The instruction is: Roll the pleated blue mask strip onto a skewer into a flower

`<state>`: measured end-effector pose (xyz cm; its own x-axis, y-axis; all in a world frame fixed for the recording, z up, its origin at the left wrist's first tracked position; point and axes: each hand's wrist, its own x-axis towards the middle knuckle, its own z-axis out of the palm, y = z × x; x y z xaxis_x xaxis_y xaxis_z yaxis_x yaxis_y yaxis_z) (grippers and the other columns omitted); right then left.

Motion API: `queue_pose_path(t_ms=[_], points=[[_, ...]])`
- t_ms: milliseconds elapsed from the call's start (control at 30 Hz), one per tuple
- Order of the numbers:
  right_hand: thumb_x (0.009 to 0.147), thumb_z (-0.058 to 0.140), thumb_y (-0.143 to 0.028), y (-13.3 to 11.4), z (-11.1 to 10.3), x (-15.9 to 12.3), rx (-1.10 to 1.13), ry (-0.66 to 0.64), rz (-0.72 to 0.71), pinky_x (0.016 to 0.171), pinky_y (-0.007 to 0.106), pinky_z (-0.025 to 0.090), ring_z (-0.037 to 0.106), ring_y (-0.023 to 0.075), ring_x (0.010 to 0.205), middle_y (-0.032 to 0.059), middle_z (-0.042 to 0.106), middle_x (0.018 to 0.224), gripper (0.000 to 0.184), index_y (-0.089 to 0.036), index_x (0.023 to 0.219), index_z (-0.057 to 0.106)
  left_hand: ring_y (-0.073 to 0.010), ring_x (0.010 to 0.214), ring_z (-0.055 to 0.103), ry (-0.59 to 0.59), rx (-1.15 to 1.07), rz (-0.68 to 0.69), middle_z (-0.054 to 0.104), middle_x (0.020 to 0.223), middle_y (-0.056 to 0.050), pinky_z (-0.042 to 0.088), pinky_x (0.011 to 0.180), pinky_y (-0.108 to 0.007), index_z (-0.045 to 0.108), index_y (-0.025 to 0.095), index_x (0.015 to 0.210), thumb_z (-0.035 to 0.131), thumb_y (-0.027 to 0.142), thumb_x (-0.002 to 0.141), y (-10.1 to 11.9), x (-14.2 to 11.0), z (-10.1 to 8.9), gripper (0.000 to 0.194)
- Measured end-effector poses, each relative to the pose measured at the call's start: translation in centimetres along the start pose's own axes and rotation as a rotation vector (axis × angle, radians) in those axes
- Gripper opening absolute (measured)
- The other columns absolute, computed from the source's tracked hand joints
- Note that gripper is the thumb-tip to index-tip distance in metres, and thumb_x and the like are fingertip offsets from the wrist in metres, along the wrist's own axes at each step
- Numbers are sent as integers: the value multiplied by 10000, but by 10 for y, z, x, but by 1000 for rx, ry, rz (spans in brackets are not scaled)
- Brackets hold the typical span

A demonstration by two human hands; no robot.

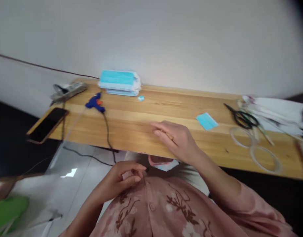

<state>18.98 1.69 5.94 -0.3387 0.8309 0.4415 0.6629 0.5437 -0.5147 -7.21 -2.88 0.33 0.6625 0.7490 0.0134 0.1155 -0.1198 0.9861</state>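
Observation:
My right hand rests on the wooden table near its front edge, with the fingers curled in and pressed together. Whatever those fingers hold, if anything, is hidden. Below the table edge, in front of the patterned pink shirt, my left hand hangs with loosely bent fingers. Its thumb and fingertips stand a little apart, and I see nothing between them. Closest to the right hand on the tabletop lies a small blue piece of face-mask fabric. A stack of blue face masks sits at the back, beside a tiny blue-and-white scrap.
A blue glue gun with its cord, a phone and a power strip occupy the left end. To the right are black scissors, white rings of tape and white sheets. A wall stands behind the table.

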Motion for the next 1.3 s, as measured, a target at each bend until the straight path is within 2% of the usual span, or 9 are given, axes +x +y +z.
queue_pose_path(t_ms=[100, 200, 400, 567, 700, 833, 967, 1067, 1300], points=[[1072, 517, -274, 9, -13, -85, 34, 164, 125, 695, 237, 569, 759, 138, 771, 33, 808, 871, 268, -193, 1006, 764, -138, 783, 720, -27, -12, 93, 770, 835, -11, 526, 742, -216, 785, 222, 918, 719, 273, 971, 9, 35, 14, 99], [1060, 530, -255, 21, -15, -152, -57, 267, 296, 650, 242, 577, 749, 142, 703, 24, 797, 826, 237, -208, 1069, 763, -142, 752, 719, -72, 27, 154, 769, 799, -18, 535, 705, -222, 767, 205, 860, 683, 291, 997, 13, 80, 43, 183], [1040, 485, -186, 45, -53, -225, -282, 459, 507, 751, 306, 612, 763, 176, 774, 32, 792, 870, 380, -268, 1347, 694, -210, 931, 740, -200, 472, 381, 799, 996, -93, 565, 834, -330, 770, 179, 970, 527, 309, 1067, 15, 155, 100, 292], [1028, 538, -298, 68, -107, -249, -522, 604, 670, 832, 397, 616, 770, 235, 898, 82, 804, 987, 295, -269, 1227, 753, -259, 1100, 711, -259, 733, 533, 771, 1194, -126, 565, 971, -434, 759, 167, 1146, 507, 318, 1067, 15, 198, 127, 304], [1018, 537, -291, 88, -129, -272, -634, 624, 740, 813, 395, 600, 734, 230, 854, 84, 781, 946, 267, -232, 1134, 771, -267, 1169, 682, -299, 817, 543, 745, 1266, -125, 546, 1031, -446, 741, 156, 1204, 513, 310, 1059, 20, 221, 140, 311], [1007, 555, -296, 105, -123, -272, -661, 511, 787, 812, 396, 572, 680, 246, 887, 98, 742, 964, 280, -211, 1171, 765, -280, 1193, 659, -295, 907, 523, 720, 1309, -113, 527, 1059, -466, 740, 169, 1216, 503, 292, 1048, 23, 246, 155, 316], [1006, 576, -288, 121, -113, -244, -668, 334, 737, 948, 443, 529, 613, 299, 1090, 149, 711, 1208, 331, -189, 1283, 728, -312, 1213, 639, -322, 1018, 507, 692, 1354, -137, 515, 1067, -498, 740, 157, 1234, 516, 246, 1014, 17, 276, 170, 326], [1003, 588, -268, 134, -112, -225, -653, 243, 755, 1000, 477, 501, 580, 329, 1154, 158, 690, 1330, 296, -169, 1229, 752, -329, 1186, 643, -301, 1047, 499, 706, 1321, -156, 520, 1049, -513, 742, 150, 1232, 509, 230, 1002, 7, 291, 173, 338], [1052, 515, -262, 144, -113, -225, -478, 218, 680, 1005, 437, 520, 626, 275, 1118, 118, 760, 1194, 292, -196, 1056, 800, -309, 1128, 668, -226, 962, 550, 744, 1215, -143, 531, 1005, -485, 775, 187, 1132, 456, 290, 1044, -11, 290, 169, 347]])
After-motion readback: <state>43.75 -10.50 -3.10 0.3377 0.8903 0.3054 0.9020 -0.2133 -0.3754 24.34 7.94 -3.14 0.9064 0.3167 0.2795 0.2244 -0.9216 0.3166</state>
